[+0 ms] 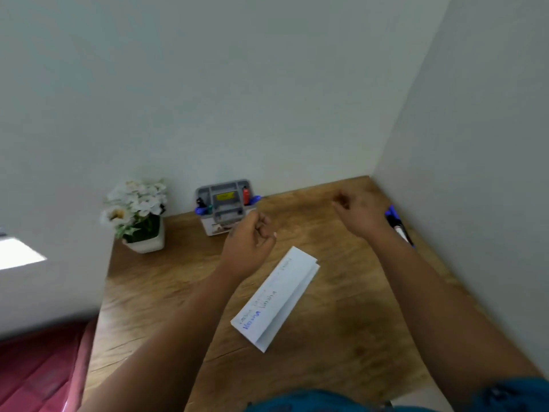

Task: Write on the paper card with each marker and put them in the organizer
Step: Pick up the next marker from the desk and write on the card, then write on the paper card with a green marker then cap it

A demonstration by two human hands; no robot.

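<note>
Teal sleeves (326, 404) edge the bottom, and both forearms reach out over the wooden surface (356, 337). Just beyond them lies the paper card (276, 298), folded, with blue and faint writing; it looks thin, light and easily creased. Past the card, the left hand (248, 245) hangs loosely curled, its grip holding nothing, near the grey organizer (226, 205) with markers already inside. Right of the card, the right hand (361, 214) is blurred, apparently empty, beside the remaining markers (398, 226): light, rigid, probably smooth, best pinched mid-barrel.

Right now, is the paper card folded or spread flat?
Folded. The paper card lies on the table with a crease along its length and doubled edges showing at its far end.
</note>
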